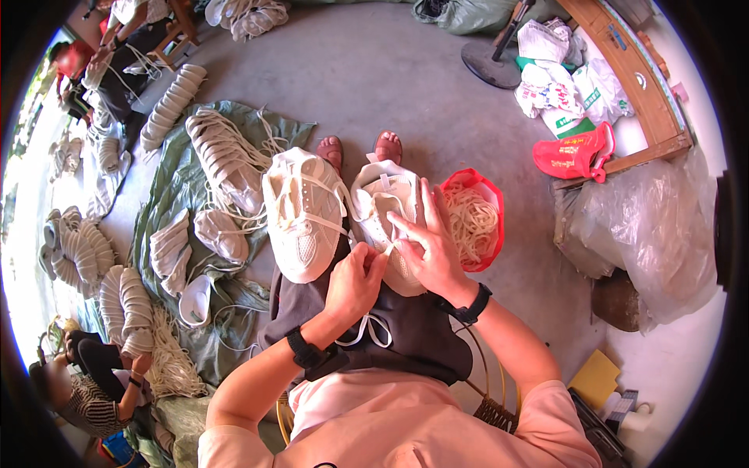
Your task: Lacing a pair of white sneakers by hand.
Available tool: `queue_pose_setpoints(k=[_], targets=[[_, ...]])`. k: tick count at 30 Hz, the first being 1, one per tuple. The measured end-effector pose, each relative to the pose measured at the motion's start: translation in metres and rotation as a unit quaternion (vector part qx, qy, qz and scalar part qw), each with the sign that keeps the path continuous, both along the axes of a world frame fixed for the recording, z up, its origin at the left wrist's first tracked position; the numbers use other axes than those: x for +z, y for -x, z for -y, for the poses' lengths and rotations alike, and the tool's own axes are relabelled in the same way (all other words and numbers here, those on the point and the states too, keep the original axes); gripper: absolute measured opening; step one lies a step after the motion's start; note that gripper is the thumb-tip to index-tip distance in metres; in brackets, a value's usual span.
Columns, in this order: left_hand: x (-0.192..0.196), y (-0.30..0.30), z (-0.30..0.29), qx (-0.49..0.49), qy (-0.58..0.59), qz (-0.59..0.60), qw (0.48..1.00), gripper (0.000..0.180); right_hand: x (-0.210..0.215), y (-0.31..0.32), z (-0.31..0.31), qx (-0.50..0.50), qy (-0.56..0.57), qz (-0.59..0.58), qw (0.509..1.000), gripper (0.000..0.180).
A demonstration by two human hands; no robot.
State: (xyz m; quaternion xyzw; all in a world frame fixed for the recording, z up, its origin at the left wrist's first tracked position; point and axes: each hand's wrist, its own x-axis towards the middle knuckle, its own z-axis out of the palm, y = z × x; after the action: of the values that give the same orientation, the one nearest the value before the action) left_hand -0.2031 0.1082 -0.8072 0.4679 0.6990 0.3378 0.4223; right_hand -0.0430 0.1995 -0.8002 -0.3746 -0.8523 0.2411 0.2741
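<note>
Two white shoe uppers rest on my lap. The left shoe (304, 218) has a lace through its front and nothing holding it. Over the right shoe (374, 195), both my hands meet at its lower side. My left hand (355, 281) is closed, thumb and finger pinching a white shoelace (388, 250) beside that shoe. My right hand (433, 249) grips the shoe's right side; its index finger reaches over the opening, its other fingers lie along the outer wall. The lace's far end is hidden by my fingers.
A red bag (500, 226) of white laces stands right of my knees. Stacked shoe uppers (222, 152) lie on a green sheet (168, 195) at left. Another person (97, 398) sits at lower left. A wooden table (640, 86) and clear plastic (632, 226) are at right.
</note>
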Motion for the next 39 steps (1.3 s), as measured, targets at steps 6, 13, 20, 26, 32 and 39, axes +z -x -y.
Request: queue_pose_setpoints(k=[6, 13, 20, 26, 32, 39], targets=[[-0.028, 0.017, -0.012, 0.011, 0.023, 0.177, 0.984, 0.028, -0.006, 0.011, -0.009, 0.016, -0.017, 0.010, 1.000, 0.030], [-0.019, 0.025, -0.024, -0.046, 0.019, 0.084, 0.995, 0.032, -0.014, 0.015, -0.018, 0.023, -0.027, 0.013, 0.999, 0.015], [-0.028, 0.027, -0.032, -0.046, -0.012, 0.093, 0.995, 0.034, -0.019, 0.019, -0.026, 0.026, -0.027, -0.010, 0.999, 0.013], [-0.040, 0.036, -0.043, -0.059, -0.063, 0.085, 0.993, 0.033, -0.026, 0.023, -0.037, 0.020, -0.036, -0.037, 0.998, 0.017], [-0.046, 0.047, -0.054, -0.080, -0.061, 0.096, 0.990, 0.028, -0.017, 0.021, -0.056, -0.039, -0.069, -0.097, 0.992, 0.010], [-0.049, 0.055, -0.056, -0.081, -0.074, 0.082, 0.991, 0.030, 0.000, 0.020, -0.062, -0.044, 0.109, -0.051, 0.992, 0.010]])
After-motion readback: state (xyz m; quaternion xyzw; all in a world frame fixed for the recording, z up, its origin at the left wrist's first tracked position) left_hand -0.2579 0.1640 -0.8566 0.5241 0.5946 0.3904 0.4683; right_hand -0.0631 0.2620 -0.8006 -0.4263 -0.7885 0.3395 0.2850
